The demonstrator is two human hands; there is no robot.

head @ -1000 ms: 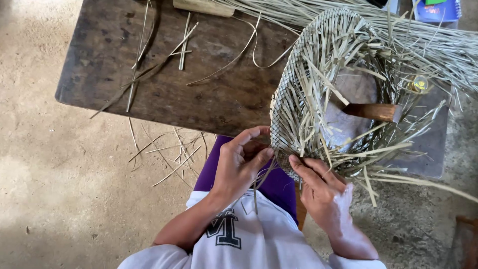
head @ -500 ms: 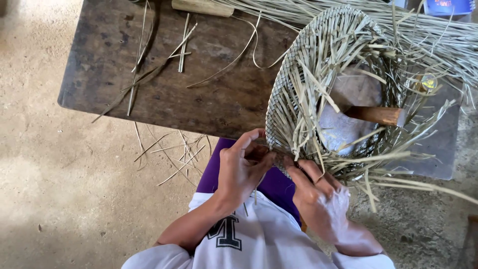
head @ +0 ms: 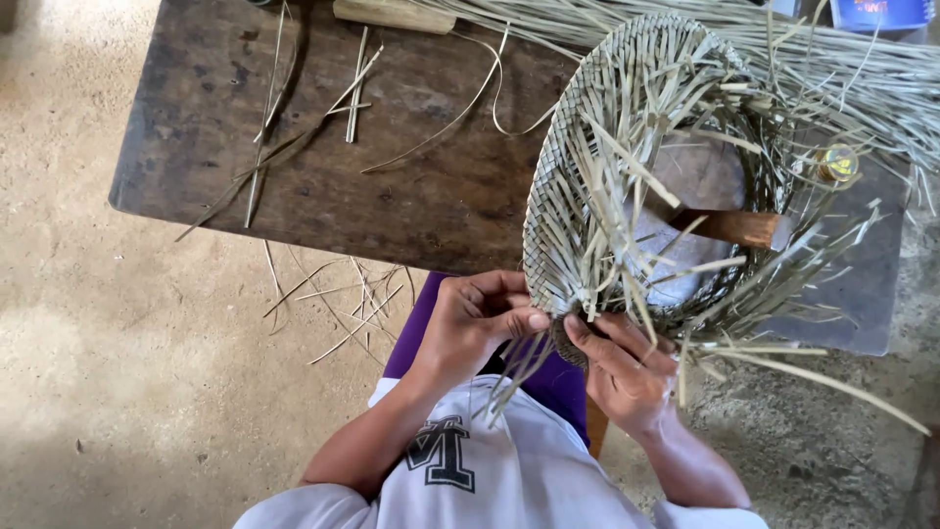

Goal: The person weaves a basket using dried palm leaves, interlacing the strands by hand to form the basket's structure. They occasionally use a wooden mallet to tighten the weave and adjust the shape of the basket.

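Both hands have closed in on the basket's near rim since a second ago, thumbs now almost meeting. Left hand [head: 470,318] pinches loose strips at the rim, fingers pressed together; right hand [head: 622,372] cups the rim from below, fingers curled tight around it. Half-woven basket [head: 607,186] stands tilted on edge against the tabletop [head: 294,186] (near rim over the lap). Judged light, springy, strip ends brittle; best held at the tight woven rim. Farther off: loose strips [head: 284,108], wooden-handled tool [head: 729,227].
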